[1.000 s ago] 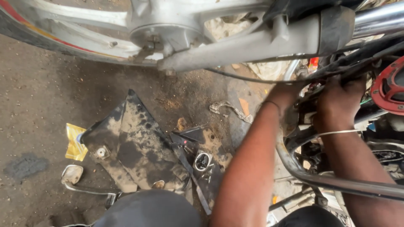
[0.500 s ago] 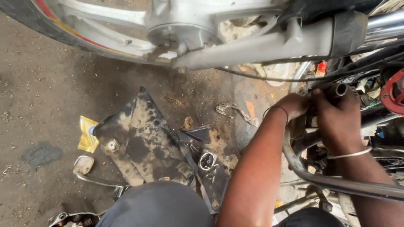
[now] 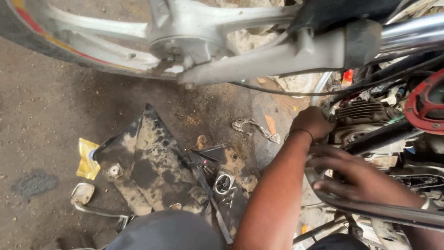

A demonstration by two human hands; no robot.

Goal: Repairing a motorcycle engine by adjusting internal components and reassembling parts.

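I am crouched beside a motorcycle. My left hand (image 3: 312, 122) is a closed fist pressed against the finned engine cylinder (image 3: 362, 111), curled around a part there that its own fingers hide. My right hand (image 3: 358, 178) is lower and nearer to me. Its fingers are spread and point left, and it holds nothing. It hovers just above a curved chrome frame tube (image 3: 379, 210). A thin bangle (image 3: 424, 200) circles my right wrist, and a dark band sits on my left wrist.
A silver alloy wheel (image 3: 175, 37) and grey swingarm (image 3: 277, 58) span the top. Dusty black body panels (image 3: 148, 162) lie on the dirt floor, with a chrome mirror (image 3: 83, 194), a yellow wrapper (image 3: 87, 159) and a rag strip (image 3: 254, 127). A red round cover (image 3: 425, 104) is at right.
My right hand has pulled back from the engine and opened its fingers, while the left hand stays at the cylinder. The view has shifted, so the wheel and panels sit lower and further right.
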